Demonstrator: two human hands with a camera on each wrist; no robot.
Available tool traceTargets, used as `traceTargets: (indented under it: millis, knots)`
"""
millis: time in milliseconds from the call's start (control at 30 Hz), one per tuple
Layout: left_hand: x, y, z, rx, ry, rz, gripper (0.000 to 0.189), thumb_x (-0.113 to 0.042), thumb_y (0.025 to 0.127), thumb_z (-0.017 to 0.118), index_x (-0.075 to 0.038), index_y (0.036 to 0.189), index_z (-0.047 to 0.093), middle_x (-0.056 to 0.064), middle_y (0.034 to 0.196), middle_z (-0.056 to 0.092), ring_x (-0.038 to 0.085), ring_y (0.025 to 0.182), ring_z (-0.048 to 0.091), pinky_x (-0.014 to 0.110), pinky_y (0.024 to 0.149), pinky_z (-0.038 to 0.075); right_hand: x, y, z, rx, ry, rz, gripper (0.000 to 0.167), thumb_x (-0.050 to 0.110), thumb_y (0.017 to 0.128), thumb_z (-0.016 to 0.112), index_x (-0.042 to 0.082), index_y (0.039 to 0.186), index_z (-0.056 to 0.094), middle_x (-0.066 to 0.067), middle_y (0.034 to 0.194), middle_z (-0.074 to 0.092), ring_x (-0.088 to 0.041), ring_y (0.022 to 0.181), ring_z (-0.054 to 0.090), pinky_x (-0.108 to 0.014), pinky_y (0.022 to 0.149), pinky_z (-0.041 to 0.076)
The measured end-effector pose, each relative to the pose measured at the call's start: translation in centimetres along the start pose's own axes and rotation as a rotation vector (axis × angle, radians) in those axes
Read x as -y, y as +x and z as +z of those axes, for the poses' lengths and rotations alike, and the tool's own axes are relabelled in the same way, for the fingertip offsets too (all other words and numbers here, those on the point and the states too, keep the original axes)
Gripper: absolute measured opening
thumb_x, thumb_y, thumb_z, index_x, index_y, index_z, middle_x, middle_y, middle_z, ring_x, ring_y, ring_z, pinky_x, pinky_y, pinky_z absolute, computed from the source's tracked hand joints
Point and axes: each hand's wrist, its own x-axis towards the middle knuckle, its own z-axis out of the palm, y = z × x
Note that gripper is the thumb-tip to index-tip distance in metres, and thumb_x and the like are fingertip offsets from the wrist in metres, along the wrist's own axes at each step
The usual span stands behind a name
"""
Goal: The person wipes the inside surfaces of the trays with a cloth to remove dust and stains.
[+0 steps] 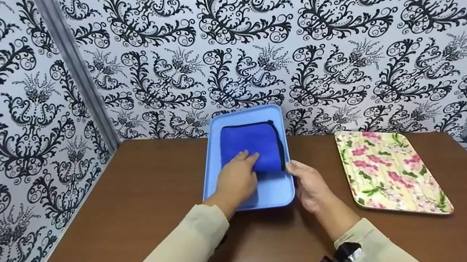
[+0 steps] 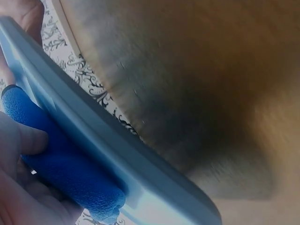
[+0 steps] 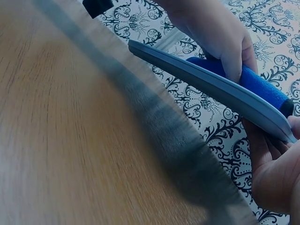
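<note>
A light blue tray [image 1: 270, 194] is held above the table, its raised rim seen edge-on in the right wrist view. On it lies a blue fuzzy cloth pouch [image 1: 253, 139] with black trim along two edges. My left hand [image 1: 236, 181] reaches over the tray's near left side and holds the lower part of the pouch; in the left wrist view its thumb lies on the blue cloth [image 2: 79, 176]. My right hand [image 1: 312, 184] grips the tray's right edge, thumb at the rim and fingers underneath, as the right wrist view shows.
A floral tray [image 1: 389, 168] with pink flowers and green leaves lies on the brown wooden table [image 1: 136, 218] to the right. Patterned black-and-white walls [image 1: 247, 33] close off the back and sides. A black strap [image 1: 340, 257] hangs at the right wrist.
</note>
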Motion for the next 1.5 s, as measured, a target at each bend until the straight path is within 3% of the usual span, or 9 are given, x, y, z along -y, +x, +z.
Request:
traceTargets:
  millis: [200,433,600,833,1067,1300,1500]
  knots:
    - [-0.5,-0.5,-0.1,0.037,0.048,0.08,0.051,-0.009,0.096,0.059,-0.014,0.146,0.061,0.014,0.154,0.056,0.031,0.146,0.051,0.042,0.122,0.042,0.2,0.2,-0.1,0.013,0.007,0.013,0.035,0.013,0.108,0.047,-0.006,0.137,0.055,0.001,0.095,0.076,-0.013,0.088,0.071,-0.03,0.078,0.06]
    - [0.7,-0.7,-1.0,0.082,0.168,0.121,0.054,-0.004,0.095,0.06,-0.016,0.148,0.06,0.01,0.157,0.054,0.028,0.148,0.048,0.042,0.124,0.039,0.2,0.3,0.0,-0.02,0.033,0.004,0.019,0.01,0.106,0.051,0.003,0.112,0.068,0.001,0.087,0.074,-0.013,0.08,0.07,-0.027,0.074,0.059]
    - [2.2,-0.9,-1.3,0.053,0.214,0.158,0.056,0.0,0.091,0.063,-0.012,0.146,0.061,0.013,0.154,0.056,0.029,0.147,0.05,0.044,0.123,0.041,0.2,0.3,0.0,-0.031,0.025,0.007,0.019,0.009,0.106,0.051,0.004,0.11,0.069,0.001,0.085,0.072,-0.012,0.078,0.069,-0.027,0.072,0.058]
    - [3.5,-0.9,-1.5,0.059,0.213,0.065,0.055,0.0,0.095,0.058,-0.013,0.148,0.059,0.013,0.156,0.054,0.03,0.148,0.048,0.046,0.124,0.039,0.3,0.1,-0.1,-0.038,0.006,-0.001,0.027,0.011,0.107,0.05,-0.004,0.126,0.063,0.001,0.088,0.073,-0.012,0.08,0.069,-0.028,0.073,0.058]
    - [3.4,-0.9,-0.9,0.04,0.18,-0.021,0.055,-0.003,0.096,0.06,-0.012,0.15,0.056,0.013,0.157,0.052,0.03,0.149,0.047,0.046,0.123,0.04,0.2,0.1,-0.2,-0.018,0.019,-0.027,0.036,0.012,0.108,0.049,-0.008,0.136,0.054,0.002,0.092,0.074,-0.011,0.085,0.069,-0.027,0.076,0.058]
    - [2.1,-1.1,0.0,0.013,0.121,-0.04,0.055,-0.002,0.096,0.055,-0.011,0.15,0.056,0.013,0.155,0.055,0.029,0.147,0.05,0.046,0.121,0.043,0.3,0.2,-0.3,-0.03,0.029,-0.032,0.042,0.01,0.107,0.048,-0.012,0.143,0.047,0.004,0.092,0.073,-0.01,0.086,0.069,-0.026,0.077,0.058]
    - [0.9,-1.5,0.5,-0.021,0.116,0.003,0.054,-0.002,0.094,0.056,-0.01,0.147,0.059,0.014,0.15,0.06,0.029,0.142,0.055,0.043,0.118,0.046,0.3,0.2,-0.3,-0.032,0.04,-0.027,0.043,0.01,0.108,0.049,-0.011,0.144,0.046,0.004,0.09,0.073,-0.009,0.083,0.07,-0.025,0.076,0.059]
